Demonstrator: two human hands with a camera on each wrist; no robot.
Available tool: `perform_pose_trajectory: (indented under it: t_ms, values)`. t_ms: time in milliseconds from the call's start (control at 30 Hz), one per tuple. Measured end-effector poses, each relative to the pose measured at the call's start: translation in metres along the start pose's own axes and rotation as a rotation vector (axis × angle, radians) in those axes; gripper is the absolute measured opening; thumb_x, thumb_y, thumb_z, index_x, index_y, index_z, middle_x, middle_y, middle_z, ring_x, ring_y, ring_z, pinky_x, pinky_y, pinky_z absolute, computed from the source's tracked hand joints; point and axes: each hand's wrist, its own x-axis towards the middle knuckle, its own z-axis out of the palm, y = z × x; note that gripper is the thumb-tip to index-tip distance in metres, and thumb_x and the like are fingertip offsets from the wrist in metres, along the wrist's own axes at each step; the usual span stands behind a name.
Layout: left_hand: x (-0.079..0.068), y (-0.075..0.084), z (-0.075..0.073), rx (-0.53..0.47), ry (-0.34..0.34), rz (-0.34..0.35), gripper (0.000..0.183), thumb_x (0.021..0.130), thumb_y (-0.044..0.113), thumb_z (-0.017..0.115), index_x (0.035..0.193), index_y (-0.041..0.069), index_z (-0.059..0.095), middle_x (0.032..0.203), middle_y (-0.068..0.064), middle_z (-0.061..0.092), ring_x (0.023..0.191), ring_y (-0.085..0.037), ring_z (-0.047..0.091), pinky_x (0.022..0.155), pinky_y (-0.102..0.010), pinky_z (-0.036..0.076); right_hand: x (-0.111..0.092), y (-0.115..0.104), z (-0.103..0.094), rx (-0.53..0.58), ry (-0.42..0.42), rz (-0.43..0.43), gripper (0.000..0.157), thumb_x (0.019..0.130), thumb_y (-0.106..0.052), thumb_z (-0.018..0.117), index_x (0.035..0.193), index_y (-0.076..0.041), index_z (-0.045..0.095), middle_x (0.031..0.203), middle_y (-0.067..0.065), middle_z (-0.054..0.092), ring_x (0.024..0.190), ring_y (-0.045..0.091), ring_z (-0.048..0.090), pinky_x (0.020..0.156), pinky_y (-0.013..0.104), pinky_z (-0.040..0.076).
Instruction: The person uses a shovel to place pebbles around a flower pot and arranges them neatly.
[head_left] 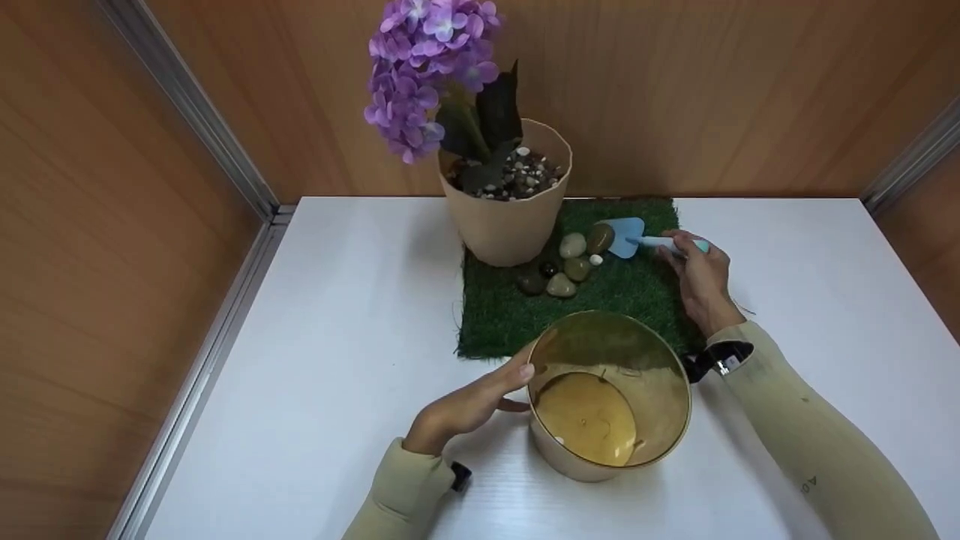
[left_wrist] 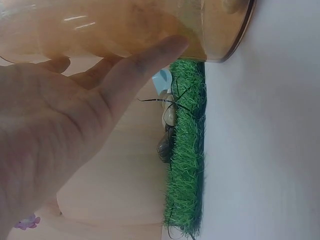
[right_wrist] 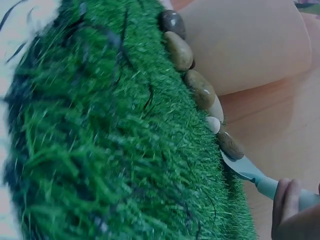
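The left hand point(head_left: 480, 394) holds the side of a see-through amber tub point(head_left: 667, 420), thumb at the rim and fingers along the outer wall. The tub leans, its mouth facing me, with a small pale bit low inside. In the right hand point(head_left: 701, 277) is the handle of a small light-blue toy shovel point(head_left: 624, 237), gripped between thumb and fingers. Its blade lies against a brown pebble point(right_wrist: 231, 145) on the green turf mat point(head_left: 502, 322). Several other smooth pebbles point(head_left: 561, 285) and a small white stone point(right_wrist: 213, 124) lie left of the blade.
A beige flower pot point(head_left: 502, 229) with gravel and purple flowers point(head_left: 420, 67) stands at the mat's back left. Wood-look panels point(head_left: 712, 90) enclose the white table point(head_left: 360, 337) at the back and sides. Loose dark strands point(left_wrist: 165, 102) stick out from the mat's edge.
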Motion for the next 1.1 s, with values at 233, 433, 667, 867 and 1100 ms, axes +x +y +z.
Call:
perform_pose_trajectory:
  t_ms: [233,433,667,867,1100]
  values:
    - [-0.001,0.001,0.001,0.006,0.007,-0.014,0.049,0.097,0.051,0.021,0.143,0.051,0.003,0.15,0.023,0.003,0.138,-0.014,0.015,0.094,-0.045,0.04,-0.01,-0.006,0.003,-0.219,-0.018,-0.17,0.036,0.092,-0.01,0.059,0.12,0.011,0.054,0.12,0.024,0.05,0.104,0.029,0.058,0.091,0.034,0.046]
    - [0.0,0.0,0.0,0.014,0.003,-0.012,0.053,0.097,0.053,0.021,0.145,0.045,0.002,0.152,0.015,0.002,0.138,-0.016,0.016,0.094,-0.043,0.041,-0.027,-0.021,0.006,-0.347,-0.014,-0.262,0.031,0.091,-0.012,0.06,0.117,0.006,0.06,0.111,0.026,0.056,0.093,0.027,0.061,0.081,0.026,0.049]
    - [-0.001,0.001,-0.001,0.012,-0.009,-0.012,0.054,0.098,0.05,0.02,0.147,0.04,0.001,0.153,0.012,-0.002,0.138,-0.016,0.011,0.094,-0.04,0.041,-0.045,-0.044,0.002,-0.079,-0.145,-0.289,0.036,0.091,-0.003,0.057,0.119,0.019,0.05,0.125,0.029,0.044,0.097,0.031,0.061,0.092,0.035,0.043]
    - [-0.001,0.003,-0.001,0.011,-0.008,-0.016,0.053,0.098,0.049,0.021,0.146,0.042,0.002,0.152,0.014,-0.001,0.138,-0.015,0.012,0.093,-0.039,0.041,-0.077,-0.07,-0.001,0.07,-0.27,-0.253,0.037,0.092,-0.002,0.054,0.119,0.024,0.045,0.123,0.033,0.046,0.105,0.038,0.056,0.092,0.039,0.043]
    - [-0.001,0.002,0.0,0.021,-0.003,-0.018,0.053,0.097,0.05,0.021,0.146,0.043,0.001,0.152,0.014,-0.002,0.139,-0.016,0.009,0.093,-0.041,0.041,-0.127,-0.098,-0.005,0.107,-0.375,-0.181,0.033,0.096,-0.002,0.048,0.119,0.022,0.047,0.119,0.031,0.053,0.1,0.035,0.059,0.085,0.035,0.048]
